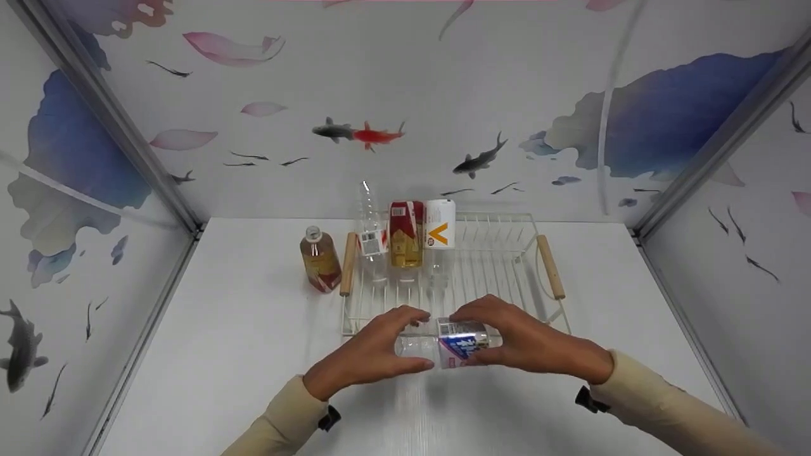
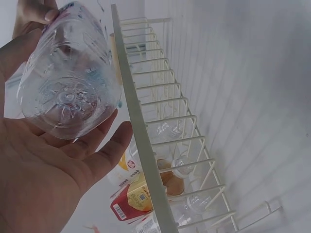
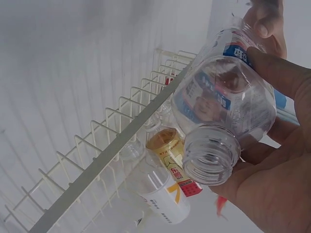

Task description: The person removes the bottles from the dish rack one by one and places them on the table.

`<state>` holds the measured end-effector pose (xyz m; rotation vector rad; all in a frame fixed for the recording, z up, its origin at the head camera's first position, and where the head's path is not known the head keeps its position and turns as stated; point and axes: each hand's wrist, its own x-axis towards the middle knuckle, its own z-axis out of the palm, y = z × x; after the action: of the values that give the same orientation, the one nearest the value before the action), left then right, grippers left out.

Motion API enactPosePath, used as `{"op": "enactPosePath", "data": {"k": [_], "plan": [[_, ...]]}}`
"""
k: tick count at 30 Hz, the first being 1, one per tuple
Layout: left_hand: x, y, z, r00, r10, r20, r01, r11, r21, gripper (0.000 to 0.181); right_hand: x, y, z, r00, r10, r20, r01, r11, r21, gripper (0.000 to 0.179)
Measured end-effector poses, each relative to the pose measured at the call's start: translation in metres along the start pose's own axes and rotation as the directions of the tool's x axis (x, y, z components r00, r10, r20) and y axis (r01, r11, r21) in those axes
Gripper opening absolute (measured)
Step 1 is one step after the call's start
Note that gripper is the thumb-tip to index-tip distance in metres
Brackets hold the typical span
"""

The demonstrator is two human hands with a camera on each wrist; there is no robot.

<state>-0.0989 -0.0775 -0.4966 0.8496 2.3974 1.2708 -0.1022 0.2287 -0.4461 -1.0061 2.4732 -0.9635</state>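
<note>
A clear plastic bottle [image 1: 447, 345] with a blue, white and pink label lies sideways between both hands, above the front edge of the wire rack. My left hand [image 1: 374, 348] holds it around the base end, thumb on the near side and fingers on the far side. In the left wrist view the ribbed bottle base [image 2: 68, 97] faces the palm. My right hand [image 1: 532, 339] grips the other end, its thumb on the label. The uncapped threaded neck [image 3: 211, 155] points toward the right palm in the right wrist view.
A cream wire rack [image 3: 104, 162] with wooden handles [image 1: 550, 266] stands behind the hands. Inside its left half are a clear bottle [image 1: 372, 242], a red-and-gold labelled bottle [image 1: 406, 234] and a white-labelled bottle [image 1: 440, 225]. Left of the rack stands an amber-coloured bottle [image 1: 321, 263]. Printed walls enclose the table.
</note>
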Motion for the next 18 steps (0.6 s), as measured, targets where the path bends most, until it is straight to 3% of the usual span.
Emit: {"op": "enactPosePath", "data": {"k": [18], "plan": [[0.0073,0.0026,0.0042,0.999,-0.024,0.042,0.021,0.997,0.07,0.075,0.0,-0.005,0.0069,0.998,-0.054,-0.015,0.052,0.997,-0.064,0.064]]}}
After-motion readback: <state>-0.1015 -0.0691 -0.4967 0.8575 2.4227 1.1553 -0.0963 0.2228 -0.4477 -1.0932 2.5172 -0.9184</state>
